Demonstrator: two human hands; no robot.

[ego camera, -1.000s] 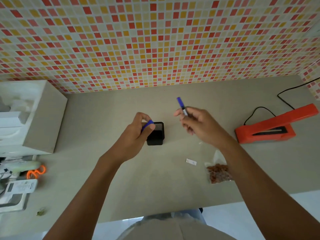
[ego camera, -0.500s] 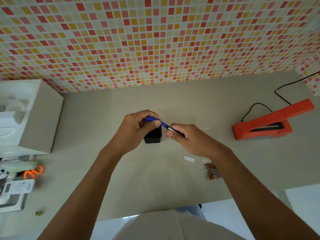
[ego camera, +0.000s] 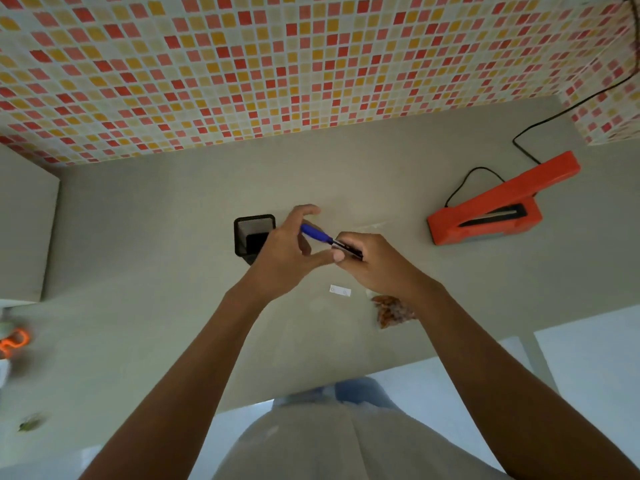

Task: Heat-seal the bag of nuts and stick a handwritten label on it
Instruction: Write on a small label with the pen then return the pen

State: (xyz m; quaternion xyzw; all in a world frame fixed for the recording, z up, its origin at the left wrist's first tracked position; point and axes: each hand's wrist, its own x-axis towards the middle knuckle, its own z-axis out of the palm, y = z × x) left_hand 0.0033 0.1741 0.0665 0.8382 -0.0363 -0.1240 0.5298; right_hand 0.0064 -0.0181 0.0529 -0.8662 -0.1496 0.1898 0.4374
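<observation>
- I see the table (ego camera: 145, 306) under both hands, and the orange heat sealer (ego camera: 485, 220) with its arm raised lies well off beyond my right fingers; no brand shows on it
- The bag of nuts (ego camera: 393, 310) lies just below my right wrist, partly hidden; I cannot tell if it is sealed
- The black mesh pen cup (ego camera: 252, 233) sits just behind my left knuckles
- My left hand (ego camera: 291, 251) pinches the blue cap end of the pen (ego camera: 320, 236), other fingers loose; my right hand (ego camera: 372, 263) is clenched around the barrel
- I judge this as capping: push straight along the barrel
- The label (ego camera: 340, 291) lies just below both sets of fingertips; its faint marks are unreadable
</observation>
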